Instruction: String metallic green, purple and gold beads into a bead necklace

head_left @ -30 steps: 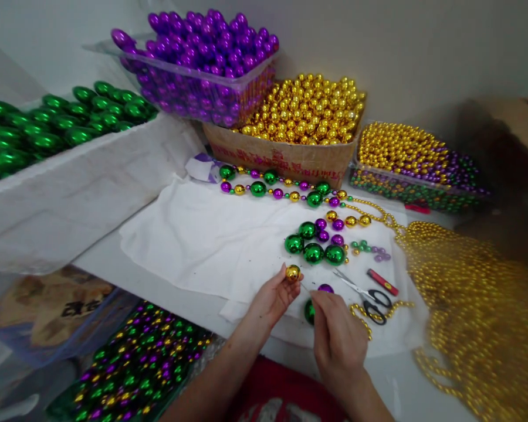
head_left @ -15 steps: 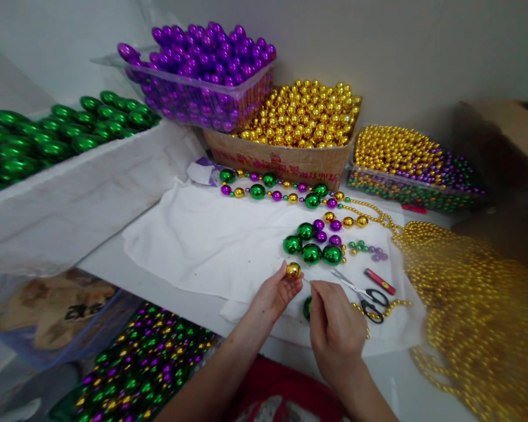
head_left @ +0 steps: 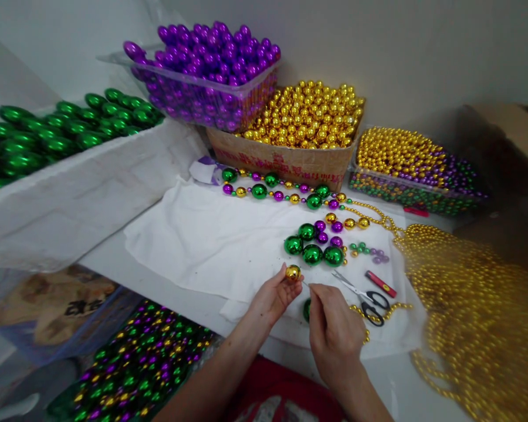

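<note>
My left hand (head_left: 273, 299) pinches a gold bead (head_left: 293, 272) between thumb and fingertips above the white cloth (head_left: 211, 246). My right hand (head_left: 334, 334) is closed in a pinch just right of it, its fingertips near a thin needle or thread end pointing at the gold bead. A green bead (head_left: 307, 309) shows behind my right hand. Beyond my hands lies a cluster of green and purple beads (head_left: 314, 243). A finished strand of green, purple and gold beads (head_left: 286, 192) lies across the far side of the cloth.
Scissors (head_left: 365, 296) and a red lighter (head_left: 381, 283) lie right of my hands. A heap of gold bead strings (head_left: 475, 310) fills the right. Bins of purple balls (head_left: 206, 70), gold balls (head_left: 308, 114), green balls (head_left: 48, 135) and mixed strands (head_left: 141, 363) surround the cloth.
My right hand moved left toward the gold bead and now covers the purple bead that showed beside it. My left hand stayed in place.
</note>
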`<state>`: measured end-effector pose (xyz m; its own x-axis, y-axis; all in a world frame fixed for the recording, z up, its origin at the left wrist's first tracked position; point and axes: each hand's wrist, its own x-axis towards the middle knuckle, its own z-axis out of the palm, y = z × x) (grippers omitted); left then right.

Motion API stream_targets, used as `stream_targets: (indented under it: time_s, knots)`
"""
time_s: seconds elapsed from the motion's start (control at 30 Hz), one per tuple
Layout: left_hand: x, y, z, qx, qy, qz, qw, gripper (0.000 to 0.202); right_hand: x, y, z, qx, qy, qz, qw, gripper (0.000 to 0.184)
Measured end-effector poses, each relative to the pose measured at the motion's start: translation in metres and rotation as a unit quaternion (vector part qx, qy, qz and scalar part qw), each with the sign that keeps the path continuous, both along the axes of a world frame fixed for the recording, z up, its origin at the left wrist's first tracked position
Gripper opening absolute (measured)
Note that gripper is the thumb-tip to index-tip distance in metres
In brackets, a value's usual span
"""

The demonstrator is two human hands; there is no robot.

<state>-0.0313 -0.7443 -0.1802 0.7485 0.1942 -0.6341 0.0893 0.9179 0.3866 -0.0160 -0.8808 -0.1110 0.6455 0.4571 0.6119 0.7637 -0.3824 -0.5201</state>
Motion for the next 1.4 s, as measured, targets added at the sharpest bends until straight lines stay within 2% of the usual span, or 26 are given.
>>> stream_targets:
  time_s: [0.2,0.6,0.8,0.9,0.97,1.07,1.17,1.23,1.3,1.4]
  knots:
    - [-0.001,0.0,0.003,-0.003,-0.005,-0.008,1.0,0.026,0.0,0.002,-0.002,-0.009,-0.005,-0.006,1.0,0.018]
    - [0.0,-0.003,0.003,0.006,0.002,-0.008,1.0,0.026,-0.001,0.003,0.004,-0.02,-0.01,-0.005,1.0,0.017]
    - [0.001,-0.004,0.005,-0.003,-0.007,-0.02,1.0,0.026,0.002,0.006,-0.008,-0.025,-0.004,-0.004,1.0,0.018]
    - [-0.004,-0.006,0.016,-0.017,-0.019,-0.02,0.999,0.024,0.004,0.005,-0.019,0.0,0.049,0.02,0.999,0.02]
    - [-0.01,-0.009,0.029,0.005,-0.034,-0.02,0.999,0.023,0.006,0.003,-0.025,0.033,0.131,0.032,0.99,0.019]
    - [-0.019,-0.012,0.051,0.128,-0.072,-0.033,0.989,0.027,0.009,0.002,-0.031,0.078,0.272,0.034,0.959,0.017]
    - [-0.022,-0.009,0.069,0.285,-0.075,-0.024,0.955,0.019,0.009,0.004,-0.033,0.075,0.342,0.052,0.935,0.018]
    - [-0.021,-0.003,0.078,0.342,-0.069,-0.01,0.937,0.011,0.009,0.005,-0.032,0.05,0.34,0.085,0.935,0.018]
    - [-0.02,0.002,0.085,0.36,-0.072,0.002,0.93,0.006,0.01,0.002,-0.029,0.018,0.295,0.098,0.95,0.024]
    - [-0.022,0.004,0.095,0.363,-0.086,0.014,0.928,0.009,0.012,-0.005,-0.019,0.0,0.219,0.063,0.974,0.035]
